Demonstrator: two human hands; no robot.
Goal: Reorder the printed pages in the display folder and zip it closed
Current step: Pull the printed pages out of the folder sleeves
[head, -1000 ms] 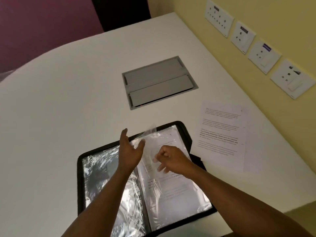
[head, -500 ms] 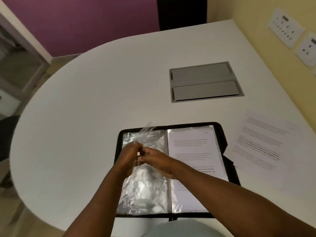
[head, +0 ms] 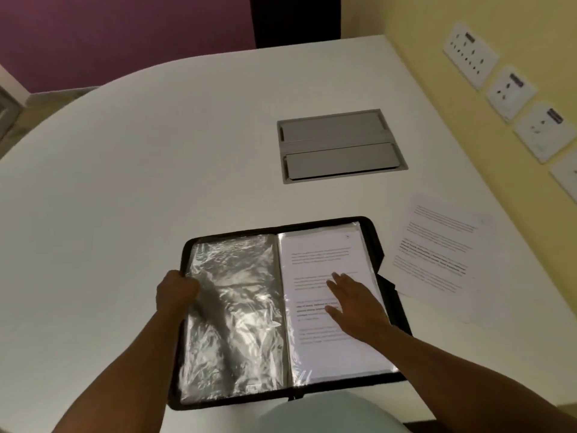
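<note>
Folder [head: 368, 228] open flat; crinkled sleeves [head: 237, 314] left, printed page [head: 321, 264] right.

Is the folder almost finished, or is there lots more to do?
Not finished yet. Done: one printed page sits in the right sleeve of the open display folder. In hand: the left hand grips the folder's left edge while the right hand lies flat on that page. Left: the left sleeve looks empty, the loose sheets wait on the table, and the folder is unzipped.
</note>
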